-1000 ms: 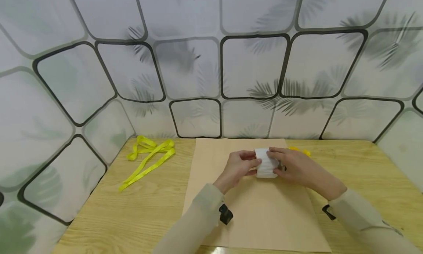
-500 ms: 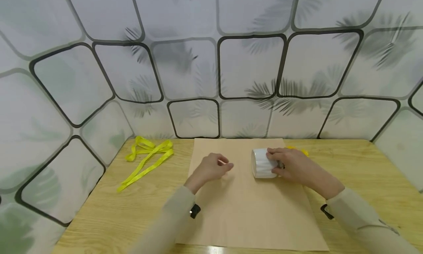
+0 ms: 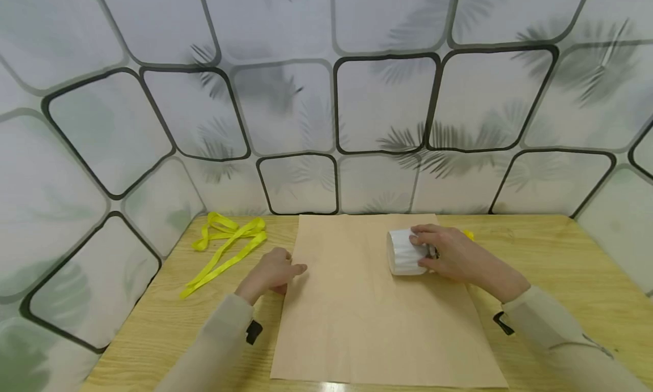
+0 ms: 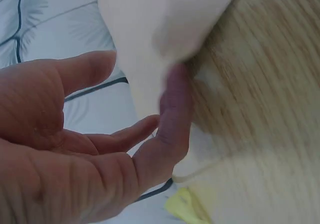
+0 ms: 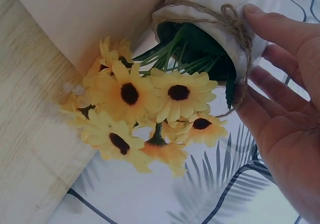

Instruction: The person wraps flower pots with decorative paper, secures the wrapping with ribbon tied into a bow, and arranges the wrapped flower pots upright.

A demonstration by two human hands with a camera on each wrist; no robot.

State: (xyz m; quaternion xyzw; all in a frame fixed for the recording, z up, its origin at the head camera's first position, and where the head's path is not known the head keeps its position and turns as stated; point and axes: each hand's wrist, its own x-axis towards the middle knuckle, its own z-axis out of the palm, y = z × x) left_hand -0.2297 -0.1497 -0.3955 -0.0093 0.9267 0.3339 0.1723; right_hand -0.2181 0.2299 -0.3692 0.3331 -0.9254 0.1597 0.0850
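White pot (image 3: pixel 407 255) gripped by the right hand (image 3: pixel 451 253), left hand (image 3: pixel 272 272) at the edge of the brown paper (image 3: pixel 367 329)

Closest to the viewer, behind the fingers of each hand, come the pale left sleeve (image 3: pixel 209 341) and right sleeve (image 3: pixel 551 329), with a black wrist device (image 3: pixel 253 331) below the left hand and a black strap (image 3: pixel 504 324) below the right. Between and in front of the two forearms the paper lies on the wooden table (image 3: pixel 153 341)

A little farther off are the left fingers, loosely bent and spread, thumb well apart from the index finger, holding nothing. They are right at the paper's left edge; whether a fingertip touches it is too blurred to tell

Farther still, the right fingers are closed around the pot's mouth end, thumb on one side and the other fingers opposite. The pot is on its side over the paper, its other end turned toward the left fingers. Just beside the right thumb, twine (image 5: pixel 242 36) circles the mouth in a bow. From the mouth, green stems and yellow flowers with dark centres (image 5: pixel 130 93) spread out past the right fingertips

To the left of the left fingers, and reaching beyond them, a yellow ribbon (image 3: pixel 249 229) lies in loops on the table. Beyond all the fingers rises a pale backdrop (image 3: pixel 388 106) patterned with rounded squares and grey leaves
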